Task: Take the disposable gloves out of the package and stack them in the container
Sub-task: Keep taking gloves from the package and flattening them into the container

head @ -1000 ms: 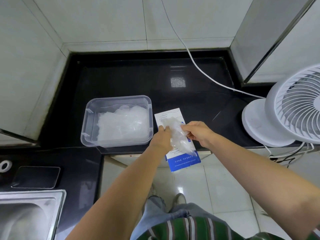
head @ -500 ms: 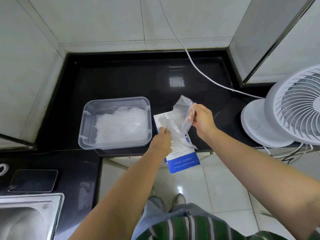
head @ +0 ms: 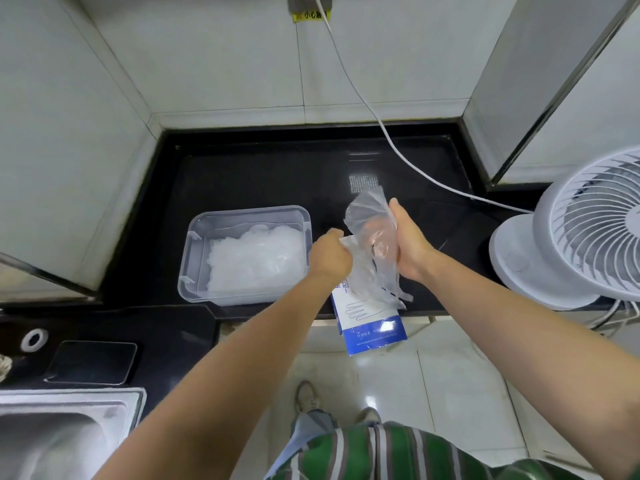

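Single head-worn camera, facing forward and steeply down.
From close above I look onto the black countertop [head: 259,174]; the wide lens bows the walls [head: 225,64], the left hand [head: 329,259] and right hand [head: 414,247] with their glove [head: 365,211] sit centre, floor [head: 450,375] below.

White fan [head: 588,230] stands on its round base at the right end of the black counter [head: 259,174]. White cable [head: 391,143] runs from the wall socket [head: 310,1], which has a yellow label [head: 310,16] under it, down the tiles and across the counter toward the fan. Steel sink [head: 52,438] at lower left with a dark flat slab [head: 91,362] just behind it; two shoes [head: 306,396] on the pale tiled floor [head: 450,393].
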Motion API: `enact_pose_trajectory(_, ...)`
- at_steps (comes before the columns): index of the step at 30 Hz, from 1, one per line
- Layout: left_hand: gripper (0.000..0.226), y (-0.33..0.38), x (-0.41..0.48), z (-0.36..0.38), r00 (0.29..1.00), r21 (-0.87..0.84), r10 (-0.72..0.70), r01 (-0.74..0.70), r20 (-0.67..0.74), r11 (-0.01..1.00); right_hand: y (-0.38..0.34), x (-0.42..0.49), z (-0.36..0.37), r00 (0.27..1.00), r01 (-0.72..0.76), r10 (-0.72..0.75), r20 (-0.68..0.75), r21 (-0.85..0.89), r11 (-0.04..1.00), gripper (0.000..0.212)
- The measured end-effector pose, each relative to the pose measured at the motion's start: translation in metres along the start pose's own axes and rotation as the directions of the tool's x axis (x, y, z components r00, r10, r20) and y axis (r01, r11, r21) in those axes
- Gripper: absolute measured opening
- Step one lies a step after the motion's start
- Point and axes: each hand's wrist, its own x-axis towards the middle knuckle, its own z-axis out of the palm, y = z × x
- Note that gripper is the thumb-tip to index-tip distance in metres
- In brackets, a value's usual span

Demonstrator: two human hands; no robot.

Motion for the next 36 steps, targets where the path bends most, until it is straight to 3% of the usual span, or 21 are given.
enact_pose_trajectory(3,0.03,0.009,0.001,-0.023,0.983,-0.371,-0.075,0.008,-0.168,0.929,-0.005,0.001,0.009,1.0,0.02,-0.022,-0.015,-0.113,0.993,0.064)
enact_pose_trajectory(5,0.022,0.011,-0.005,-0.041,0.976,-0.619,-0.104,-0.038,-0.191,0.784,-0.008,-0.001,0.018,0.999,0.032,-0.028,0.022,-0.175,0.984,0.063)
enact_pose_trajectory(6,0.024,0.009,-0.008,-0.053,0.981,-0.66,-0.085,-0.051,-0.173,0.75,-0.01,-0.001,0.025,0.998,0.04,-0.028,0.059,-0.208,0.977,0.061)
enact_pose_trajectory(10,0.045,-0.005,-0.007,-0.08,0.994,-0.52,0.107,-0.073,0.037,0.851,-0.015,-0.004,0.05,0.979,0.032,0.037,0.199,-0.332,0.943,0.057)
enact_pose_trajectory(15,0.028,-0.028,-0.002,-0.097,0.998,-0.592,0.007,0.028,0.057,0.805,-0.019,-0.007,0.079,0.982,0.005,0.076,0.172,-0.428,0.904,0.056)
enact_pose_trajectory(18,0.025,-0.045,-0.005,-0.106,0.991,-0.513,0.064,0.005,0.116,0.858,-0.016,-0.004,0.093,0.978,-0.019,0.108,0.18,-0.437,0.899,0.059)
enact_pose_trajectory(21,0.031,-0.064,-0.007,-0.11,0.995,-0.526,0.09,-0.052,0.047,0.849,-0.015,0.0,0.108,0.976,-0.029,0.124,0.179,-0.458,0.889,0.06)
enact_pose_trajectory(25,0.02,-0.077,-0.001,-0.114,0.998,-0.562,0.052,-0.058,-0.027,0.825,-0.011,0.006,0.133,0.973,0.025,0.12,0.196,-0.608,0.794,0.059)
enact_pose_trajectory(30,0.016,-0.097,0.01,-0.124,0.98,-0.44,-0.043,-0.048,-0.195,0.897,-0.002,0.018,0.143,0.944,0.066,0.077,0.322,-0.411,0.909,0.043)
enact_pose_trajectory(33,0.02,-0.119,0.013,-0.134,0.966,-0.454,-0.094,-0.027,-0.241,0.89,-0.004,0.022,0.146,0.929,0.16,0.073,0.362,-0.573,0.804,0.023)
enact_pose_trajectory(36,0.032,-0.142,0.012,-0.139,0.953,-0.409,-0.152,0.034,-0.261,0.912,-0.005,0.031,0.145,0.972,0.18,-0.02,0.236,-0.682,0.709,0.019)
